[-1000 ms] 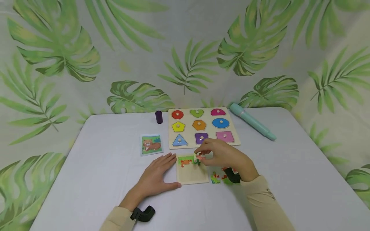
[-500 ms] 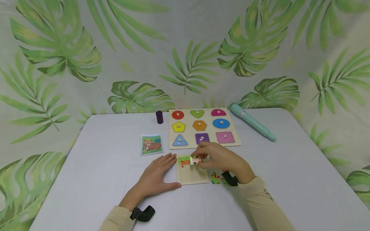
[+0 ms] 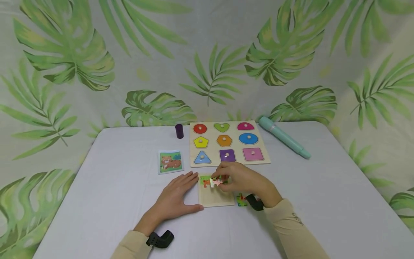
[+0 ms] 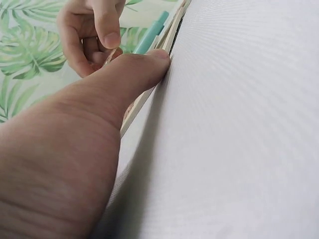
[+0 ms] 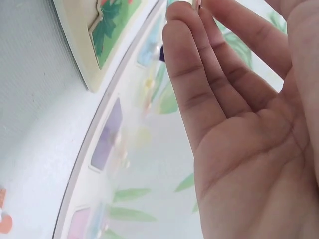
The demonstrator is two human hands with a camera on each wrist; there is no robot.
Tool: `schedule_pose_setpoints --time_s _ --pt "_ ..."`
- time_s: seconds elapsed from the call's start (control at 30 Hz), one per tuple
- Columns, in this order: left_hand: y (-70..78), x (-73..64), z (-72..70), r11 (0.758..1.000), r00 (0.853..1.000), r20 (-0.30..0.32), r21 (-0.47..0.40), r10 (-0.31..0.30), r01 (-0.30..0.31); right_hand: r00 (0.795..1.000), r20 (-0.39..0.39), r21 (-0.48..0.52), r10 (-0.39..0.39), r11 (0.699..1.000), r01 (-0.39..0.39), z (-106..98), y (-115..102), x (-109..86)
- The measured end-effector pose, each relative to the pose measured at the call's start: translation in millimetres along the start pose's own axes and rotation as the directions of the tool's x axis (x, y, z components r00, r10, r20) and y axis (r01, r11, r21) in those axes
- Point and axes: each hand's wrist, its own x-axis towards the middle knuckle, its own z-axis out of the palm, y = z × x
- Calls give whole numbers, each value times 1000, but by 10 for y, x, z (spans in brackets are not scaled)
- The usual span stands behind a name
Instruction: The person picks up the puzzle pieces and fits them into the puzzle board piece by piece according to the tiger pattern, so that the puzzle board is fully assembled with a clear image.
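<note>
A square wooden puzzle tray (image 3: pixel 216 200) lies in front of me, with picture pieces set along its far side. My left hand (image 3: pixel 178 196) rests flat at the tray's left edge, fingers spread; its thumb (image 4: pixel 142 64) touches the near corner in the left wrist view. Over the tray's far part, my right hand (image 3: pixel 240 178) pinches a small puzzle piece (image 3: pixel 215 182) between thumb and fingers, tilted. The right wrist view has the right hand (image 5: pixel 239 104) with only the piece's edge (image 5: pixel 196 6) showing. A green piece (image 5: pixel 112 30) sits in the tray's corner there.
Loose puzzle pieces (image 3: pixel 241 200) lie right of the tray, partly under the right wrist. Behind stands a knobbed shape board (image 3: pixel 210 151). A tiger picture card (image 3: pixel 170 162), a dark purple cylinder (image 3: pixel 179 131) and a mint-green pen-shaped object (image 3: pixel 284 137) lie around it.
My right hand has moved a little left and nearer with the pinched piece, which has turned and tilted. The left hand stays in place.
</note>
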Motion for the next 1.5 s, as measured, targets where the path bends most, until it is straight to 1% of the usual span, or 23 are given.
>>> schedule_pose_setpoints --time_s 0.17,0.27,0.57,0.73,0.97,1.23,1.5 --pt "1 2 12 1000 1000 2 0 -2 2 1000 -20 -40 -8 999 7 65 -8 33" --pt "0 3 17 1000 1000 -1 -4 3 -3 999 -31 -39 -11 999 9 104 -20 47" --pt "5 0 10 1000 1000 1 -9 2 -2 997 -36 -41 -69 997 68 223 -41 88" --pt "0 4 13 1000 1000 4 1 -4 4 998 -17 -45 -61 997 60 265 -53 113" --pt "-8 5 16 1000 1000 -2 9 5 -5 999 13 -50 -49 998 49 303 -79 139" --pt "-4 14 11 1000 1000 -12 8 11 -11 998 20 -68 -54 996 55 337 -89 152" --pt "7 16 5 1000 1000 -4 5 -2 2 998 17 -77 -58 995 60 345 -105 159"
